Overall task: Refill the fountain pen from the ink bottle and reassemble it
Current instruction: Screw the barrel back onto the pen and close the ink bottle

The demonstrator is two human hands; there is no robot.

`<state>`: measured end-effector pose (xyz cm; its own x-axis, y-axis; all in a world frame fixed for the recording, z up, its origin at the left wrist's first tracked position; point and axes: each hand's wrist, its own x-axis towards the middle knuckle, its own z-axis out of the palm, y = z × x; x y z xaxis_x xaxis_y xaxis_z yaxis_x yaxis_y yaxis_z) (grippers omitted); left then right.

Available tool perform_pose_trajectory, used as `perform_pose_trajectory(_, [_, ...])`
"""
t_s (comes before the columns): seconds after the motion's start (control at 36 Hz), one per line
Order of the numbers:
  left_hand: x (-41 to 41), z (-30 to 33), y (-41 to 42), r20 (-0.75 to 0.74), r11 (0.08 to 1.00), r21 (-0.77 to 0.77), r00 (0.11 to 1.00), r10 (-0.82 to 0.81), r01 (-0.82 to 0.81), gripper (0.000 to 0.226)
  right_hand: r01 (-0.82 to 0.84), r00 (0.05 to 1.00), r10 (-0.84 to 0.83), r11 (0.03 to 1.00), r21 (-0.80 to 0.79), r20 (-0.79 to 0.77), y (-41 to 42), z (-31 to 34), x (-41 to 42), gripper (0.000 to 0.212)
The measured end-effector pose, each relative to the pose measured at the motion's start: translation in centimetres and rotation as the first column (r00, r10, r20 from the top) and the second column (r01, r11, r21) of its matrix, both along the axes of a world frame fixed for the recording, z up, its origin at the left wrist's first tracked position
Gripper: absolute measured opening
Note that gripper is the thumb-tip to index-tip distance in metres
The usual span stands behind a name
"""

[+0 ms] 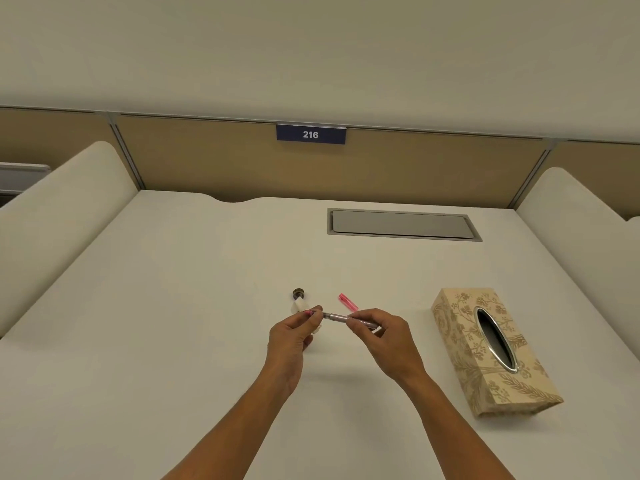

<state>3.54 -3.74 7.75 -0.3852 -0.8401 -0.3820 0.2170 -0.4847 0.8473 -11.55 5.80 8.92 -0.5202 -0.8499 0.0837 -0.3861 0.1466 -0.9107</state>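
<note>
So we've got both hands up over the white desk (pixel 173 306), working on the fountain pen (pixel 337 318), which is held in the air between them, lying roughly level and slanting a little down toward our right. Our left hand (pixel 289 344) pinches the front end of it with thumb and fingertips, where there's a bit of pink showing, and our right hand (pixel 388 336) has its fingers curled round the back part, the clear greyish section. Can't honestly tell from here whether the two parts are screwed together or just lined up, it's too small. Right behind our left hand sits the ink bottle (pixel 300 304), a small pale thing partly hidden by the fingers, and just behind that there's a dark round cap (pixel 298 292) lying on the desk on its own. The pink pen cap (pixel 348 302) lies flat on the desk just past the pen, between the two hands and a bit further back. Off to our right there's a floral tissue box (pixel 485 355), well apart from everything. Further back we can see a grey hatch (pixel 401 224) set into the desk, and a blue sign (pixel 310 134) reading 216 on the partition.
</note>
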Motion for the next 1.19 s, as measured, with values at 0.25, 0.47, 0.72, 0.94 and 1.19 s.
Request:
perform_pose_trajectory(0.25, [-0.14, -0.04, -0.01, 0.005, 1.000, 0.009, 1.000, 0.007, -0.007, 0.015, -0.009, 1.000, 0.010, 1.000, -0.016, 0.023, 0.05, 0.07, -0.05, 0.033])
perform_pose_trajectory(0.47, [-0.06, -0.12, -0.01, 0.019, 1.000, 0.005, 1.000, 0.004, -0.004, 0.015, -0.018, 0.999, 0.017, 1.000, -0.023, -0.051, -0.01, 0.06, 0.00, 0.012])
perform_pose_trajectory(0.72, [-0.02, -0.06, -0.02, 0.011, 1.000, 0.008, 1.000, -0.004, 0.004, 0.014, 0.001, 1.000, -0.002, 1.000, -0.007, -0.022, -0.07, -0.07, 0.14, 0.003])
perform_pose_trajectory(0.94, [0.04, -0.13, 0.00, 0.017, 1.000, 0.007, 1.000, 0.004, -0.004, 0.014, -0.003, 1.000, 0.003, 1.000, 0.003, -0.002, -0.05, -0.15, 0.04, 0.009])
perform_pose_trajectory(1.19, [-0.19, 0.12, 0.15, 0.015, 1.000, 0.015, 1.000, 0.008, -0.008, 0.014, -0.016, 1.000, 0.016, 1.000, 0.006, -0.020, 0.00, -0.23, -0.14, 0.012])
